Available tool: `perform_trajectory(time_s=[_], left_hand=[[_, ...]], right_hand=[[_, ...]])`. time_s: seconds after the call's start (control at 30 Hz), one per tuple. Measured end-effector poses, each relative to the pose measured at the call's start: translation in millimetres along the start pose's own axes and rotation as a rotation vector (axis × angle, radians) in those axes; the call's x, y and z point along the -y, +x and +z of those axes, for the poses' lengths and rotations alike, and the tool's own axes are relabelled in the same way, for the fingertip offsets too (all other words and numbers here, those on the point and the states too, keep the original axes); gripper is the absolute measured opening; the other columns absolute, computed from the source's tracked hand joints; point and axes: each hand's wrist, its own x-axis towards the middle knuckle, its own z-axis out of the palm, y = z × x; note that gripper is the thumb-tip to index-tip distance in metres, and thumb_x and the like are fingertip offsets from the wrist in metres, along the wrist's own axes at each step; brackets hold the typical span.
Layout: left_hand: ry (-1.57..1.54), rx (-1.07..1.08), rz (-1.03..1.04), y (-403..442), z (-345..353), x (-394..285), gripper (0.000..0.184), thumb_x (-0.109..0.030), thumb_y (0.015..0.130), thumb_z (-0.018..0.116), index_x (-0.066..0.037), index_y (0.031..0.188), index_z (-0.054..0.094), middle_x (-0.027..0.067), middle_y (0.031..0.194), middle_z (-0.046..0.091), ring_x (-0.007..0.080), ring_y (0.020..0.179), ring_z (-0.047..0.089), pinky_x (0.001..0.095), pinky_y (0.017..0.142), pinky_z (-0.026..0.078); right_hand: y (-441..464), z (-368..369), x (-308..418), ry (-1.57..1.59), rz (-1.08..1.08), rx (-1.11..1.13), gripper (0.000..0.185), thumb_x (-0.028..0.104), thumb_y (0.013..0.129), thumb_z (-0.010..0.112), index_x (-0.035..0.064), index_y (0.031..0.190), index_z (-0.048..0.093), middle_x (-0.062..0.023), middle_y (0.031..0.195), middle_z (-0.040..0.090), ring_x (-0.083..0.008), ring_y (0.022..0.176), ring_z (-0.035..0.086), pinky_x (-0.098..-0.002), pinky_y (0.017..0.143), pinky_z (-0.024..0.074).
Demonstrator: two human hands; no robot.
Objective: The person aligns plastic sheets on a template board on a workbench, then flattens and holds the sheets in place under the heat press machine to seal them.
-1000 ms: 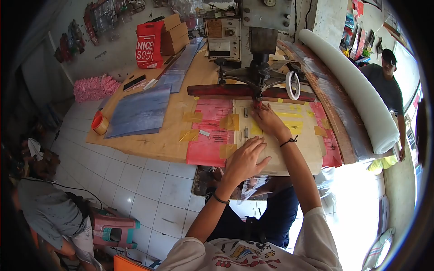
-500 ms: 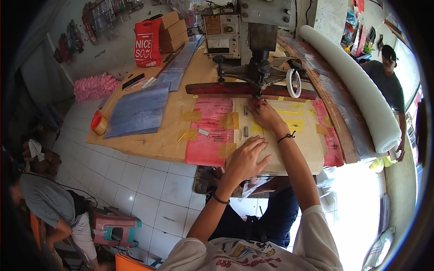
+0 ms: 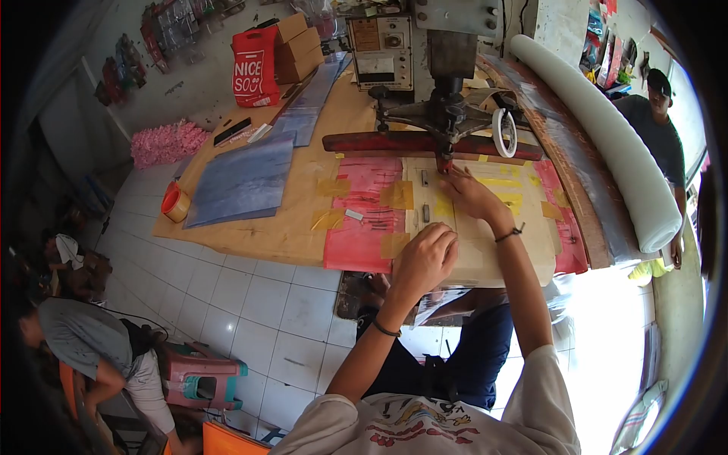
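Note:
My left hand (image 3: 428, 262) rests at the near edge of the tan board (image 3: 485, 254), its fingers curled in. Whatever they might hold is hidden. Farther in, my right hand (image 3: 478, 197) lies over the board with fingers stretched out, its fingertips beside the red-tipped part (image 3: 445, 163) under the press. The press's long dark-red bar (image 3: 364, 143) spans above the board. Two small metal blocks, one a grey block (image 3: 426, 213), sit left of my right hand. Red sheet strips (image 3: 362, 243) with yellow tape flank the board. Clear plastic (image 3: 440, 301) hangs below the edge.
Blue-grey sheets (image 3: 241, 182) and a tape roll (image 3: 175, 202) lie on the table's left. A white ring (image 3: 504, 136) hangs on the press. At right is a large white roll (image 3: 607, 144), with a person (image 3: 658, 133) behind it. Another person (image 3: 87, 341) bends at lower left.
My left hand's fingers have gone from spread to curled. My right hand has drawn slightly back from the red-tipped part. The whole view has shifted a little.

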Motion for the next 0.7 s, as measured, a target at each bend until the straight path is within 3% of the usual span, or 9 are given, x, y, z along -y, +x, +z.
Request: perform_trajectory(time_s=[0.23, 0.7], left_hand=[[0.003, -0.019, 0.02, 3, -1, 0, 0.011, -0.008, 0.089, 0.069, -0.001, 0.097, 0.07, 0.0108, 0.1, 0.069, 0.0293, 0.098, 0.069, 0.0387, 0.085, 0.057], [-0.024, 0.01, 0.023, 4, 2, 2, 0.011, -0.007, 0.089, 0.068, -0.001, 0.098, 0.07, 0.0129, 0.101, 0.07, 0.0325, 0.102, 0.068, 0.0407, 0.09, 0.057]], right_hand=[[-99, -30, 17, -0.033, 0.121, -0.152, 0.042, 0.024, 0.102, 0.058, 0.0039, 0.138, 0.061, -0.0213, 0.152, 0.052, -0.0394, 0.143, 0.044, -0.0521, 0.123, 0.0282], [-101, -27, 26, -0.122, 0.197, -0.201, 0.041, 0.028, 0.102, 0.058, 0.0063, 0.136, 0.063, -0.0189, 0.152, 0.052, -0.0369, 0.144, 0.044, -0.0495, 0.123, 0.0276]])
